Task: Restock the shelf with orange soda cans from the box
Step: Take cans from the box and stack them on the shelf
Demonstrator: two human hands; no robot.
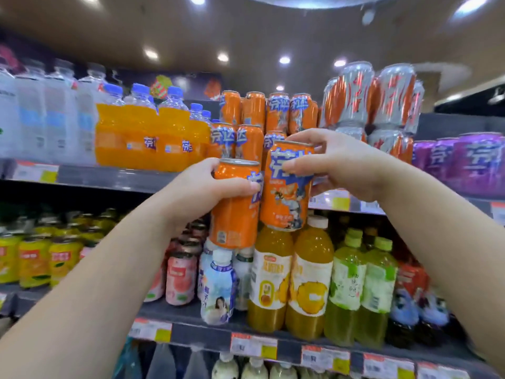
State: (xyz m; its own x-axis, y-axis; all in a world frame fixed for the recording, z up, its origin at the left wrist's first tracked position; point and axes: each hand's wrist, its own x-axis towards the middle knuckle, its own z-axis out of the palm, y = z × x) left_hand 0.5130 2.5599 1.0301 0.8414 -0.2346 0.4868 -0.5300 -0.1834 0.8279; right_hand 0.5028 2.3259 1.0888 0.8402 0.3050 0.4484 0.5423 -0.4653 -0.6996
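My left hand (207, 187) grips an orange soda can (235, 214) upright, fingers curled round its upper half. My right hand (336, 165) grips a second orange soda can (287, 192) by its top, slightly higher and touching the first. Both cans hang in front of the upper shelf's front edge (109, 176). Behind them, orange soda cans (254, 124) stand stacked in two layers on that shelf. The box is out of view.
Orange soda bottles (147, 138) and water bottles (46, 116) stand left of the stack. Silver-and-orange cans (369, 105) and purple cans (470, 162) stand to its right. The shelf below holds juice bottles (289, 280), green tea bottles (360, 291) and yellow cans (35, 261).
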